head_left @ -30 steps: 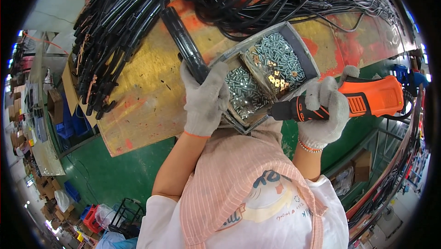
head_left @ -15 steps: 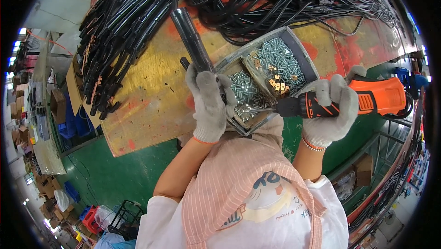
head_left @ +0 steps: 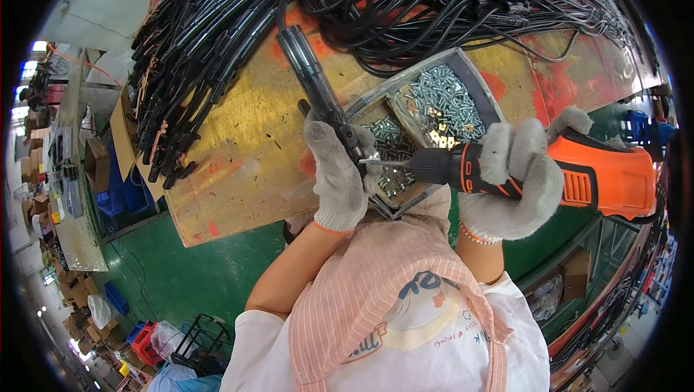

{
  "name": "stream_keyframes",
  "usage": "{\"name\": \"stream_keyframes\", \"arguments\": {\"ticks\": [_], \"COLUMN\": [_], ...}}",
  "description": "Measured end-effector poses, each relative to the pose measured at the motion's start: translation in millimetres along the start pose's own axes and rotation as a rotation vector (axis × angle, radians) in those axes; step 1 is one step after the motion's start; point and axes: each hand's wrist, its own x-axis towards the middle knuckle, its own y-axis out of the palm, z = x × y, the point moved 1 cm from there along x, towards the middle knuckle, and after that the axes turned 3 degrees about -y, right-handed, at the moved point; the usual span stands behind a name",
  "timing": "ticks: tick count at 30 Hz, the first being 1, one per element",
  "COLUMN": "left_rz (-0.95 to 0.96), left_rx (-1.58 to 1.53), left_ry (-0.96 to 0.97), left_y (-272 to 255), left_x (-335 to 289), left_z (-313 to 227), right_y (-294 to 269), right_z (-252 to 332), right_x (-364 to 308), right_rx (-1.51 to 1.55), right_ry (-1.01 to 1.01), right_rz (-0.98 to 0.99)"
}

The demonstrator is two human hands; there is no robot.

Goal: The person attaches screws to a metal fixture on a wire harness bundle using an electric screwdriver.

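My left hand, in a grey knit glove, is closed around the lower end of a black tubular handle. The handle tilts up to the left, and a black cable loops from its top. In my gloved right hand is an orange and black power screwdriver, lying level and pointing left. Its thin metal bit reaches the side of the handle by my left fingers; whether it sits in a screw there is too small to tell. Beneath both hands stands a divided grey tray.
Inside the tray are silvery screws and brass-coloured square pieces. The worn yellow-red table bears a pile of black handles at left and black cables at the back. The floor is green.
The screwdriver has swung leftward and levelled, its bit going from over the tray to the side of the handle. My left hand and the handle have shifted slightly right and down in the picture.
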Motion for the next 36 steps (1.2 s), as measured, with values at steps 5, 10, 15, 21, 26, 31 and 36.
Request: {"name": "stream_keyframes", "arguments": {"ticks": [5, 10, 15, 21, 26, 31, 36], "left_rz": [0.0, 0.025, -0.031, -0.045, 0.009, 0.031, 0.038], "left_rx": [-0.001, 0.013, 0.004, -0.044, -0.121, -0.095, -0.118], "left_ry": [-0.008, -0.039, -0.015, -0.064, -0.188, -0.183, -0.263], "left_y": [2.5, -3.4, 0.2, 1.3, 9.6, 7.2, 3.1], "left_x": [-1.9, 2.5, 2.7, -0.5, -6.8, -1.6, 4.4], "left_z": [-6.9, 1.2, -0.6, -1.2, 4.9, 4.1, 5.3], "right_y": [-2.0, 1.6, 4.4, 16.5, 30.7, 10.5, 0.4], "right_z": [-4.2, -6.8, -9.6, -3.9, -6.1, -8.7, -4.1], "right_x": [-5.7, -6.8, -7.2, -10.4, -0.8, 4.6, 8.0], "right_rx": [0.045, 0.108, 0.051, -0.088, -0.509, -0.171, 0.041], "right_ry": [0.091, 0.075, 0.079, 0.024, 0.105, 0.005, -0.168], "right_rz": [-0.073, -0.042, 0.029, -0.121, -0.297, -0.212, -0.084]}}
